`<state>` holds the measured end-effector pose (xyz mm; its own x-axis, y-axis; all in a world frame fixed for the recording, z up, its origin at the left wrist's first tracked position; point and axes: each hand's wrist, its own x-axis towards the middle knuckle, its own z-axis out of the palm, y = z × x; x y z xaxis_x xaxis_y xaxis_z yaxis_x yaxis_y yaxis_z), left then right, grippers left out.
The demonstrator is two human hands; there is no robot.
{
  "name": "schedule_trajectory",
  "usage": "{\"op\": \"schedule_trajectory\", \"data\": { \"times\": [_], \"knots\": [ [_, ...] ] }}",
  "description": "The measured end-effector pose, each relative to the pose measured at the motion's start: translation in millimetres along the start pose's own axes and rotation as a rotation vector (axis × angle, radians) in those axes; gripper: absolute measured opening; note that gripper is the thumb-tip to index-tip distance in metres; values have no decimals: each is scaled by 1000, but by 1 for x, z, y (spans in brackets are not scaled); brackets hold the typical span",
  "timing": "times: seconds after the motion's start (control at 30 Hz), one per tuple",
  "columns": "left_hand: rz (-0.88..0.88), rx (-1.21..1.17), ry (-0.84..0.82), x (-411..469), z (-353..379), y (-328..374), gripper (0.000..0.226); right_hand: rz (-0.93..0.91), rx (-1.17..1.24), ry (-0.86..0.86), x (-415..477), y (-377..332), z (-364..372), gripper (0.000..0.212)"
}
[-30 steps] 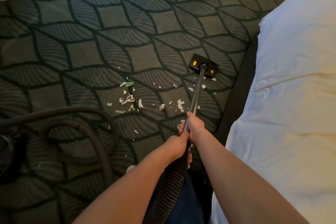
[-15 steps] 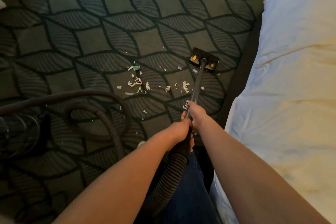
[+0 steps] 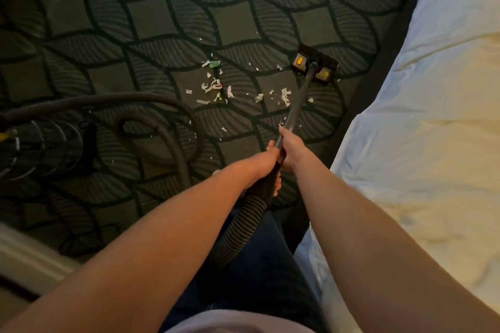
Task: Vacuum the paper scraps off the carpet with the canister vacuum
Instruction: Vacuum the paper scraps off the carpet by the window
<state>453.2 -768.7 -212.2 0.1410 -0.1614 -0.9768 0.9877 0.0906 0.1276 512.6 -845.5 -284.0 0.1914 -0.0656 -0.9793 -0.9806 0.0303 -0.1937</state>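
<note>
Fingers [image 3: 283, 134] of the right hand [image 3: 292, 150] curl tight round the dark wand [image 3: 296, 100] a little right of the frame's centre. Just below and to its left, touching it, the left hand [image 3: 266, 161] grips the black handle where the ribbed hose [image 3: 240, 224] joins. Both bare forearms reach in from the bottom of the frame.

From the hands the wand slants up and right to the floor head [image 3: 313, 66], which has two yellow marks and sits flat on the patterned carpet [image 3: 151, 16], close to the dark base of the bed [image 3: 433, 116] that fills the right side. The paper scraps [image 3: 213, 86] lie scattered on the carpet left of the wand, around the upper middle of the frame, most of them apart from the head and a few small bits just beside it.

Further left the hose loops over the carpet to the canister vacuum [image 3: 40, 143] at the left edge. Its see-through drum shows pale rings, but it is too dark to tell what is inside
</note>
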Motion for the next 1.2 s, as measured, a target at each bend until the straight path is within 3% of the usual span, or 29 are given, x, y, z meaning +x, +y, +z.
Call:
{"op": "schedule_trajectory", "data": {
  "times": [0.2,0.43,0.77,1.2],
  "knots": [
    [10,17,68,-2,25,7,71,-4,65,-31,-10,-6,-21,46],
    [29,8,83,-17,39,12,68,-49,-18,77,-24,-12,-23,46],
    [30,80,71,-33,3,-31,68,-24,11,101,-39,37,5,45],
    [26,208,17,-61,-100,-108,68,-57,135,133,-69,135,96,46]
  ]
}}
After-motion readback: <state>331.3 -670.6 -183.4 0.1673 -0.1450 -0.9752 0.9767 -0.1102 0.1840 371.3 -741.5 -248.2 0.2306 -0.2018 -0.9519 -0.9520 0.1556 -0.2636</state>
